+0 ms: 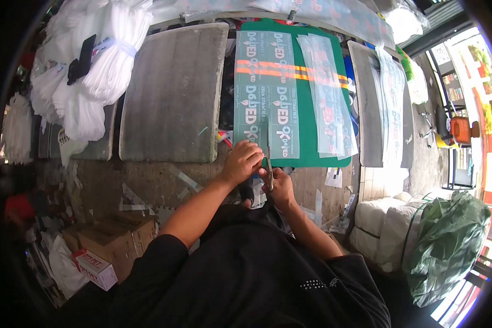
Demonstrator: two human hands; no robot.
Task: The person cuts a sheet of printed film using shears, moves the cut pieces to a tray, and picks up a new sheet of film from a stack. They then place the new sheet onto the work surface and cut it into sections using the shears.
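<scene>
My right hand (280,185) is wrapped round a pair of scissors (269,170), whose blades point up at the lower edge of a clear printed sheet (251,104) with white lettering. At that sheet's lower left edge is my left hand (244,162), its fingers bent together on the plastic. The sheet lies on a green board (308,134), and a narrow gap runs up between its two printed columns. Orange bands (257,68) cross the upper part. More clear printed strips (328,104) overlap on the board's right side.
A grey board (175,98) lies left of the green one; another (366,109) with clear strips is on the right. White bundled plastic (101,71) hangs at upper left. Cardboard boxes (117,238) stand lower left, wrapped bales (385,232) lower right. Plastic scraps litter the floor.
</scene>
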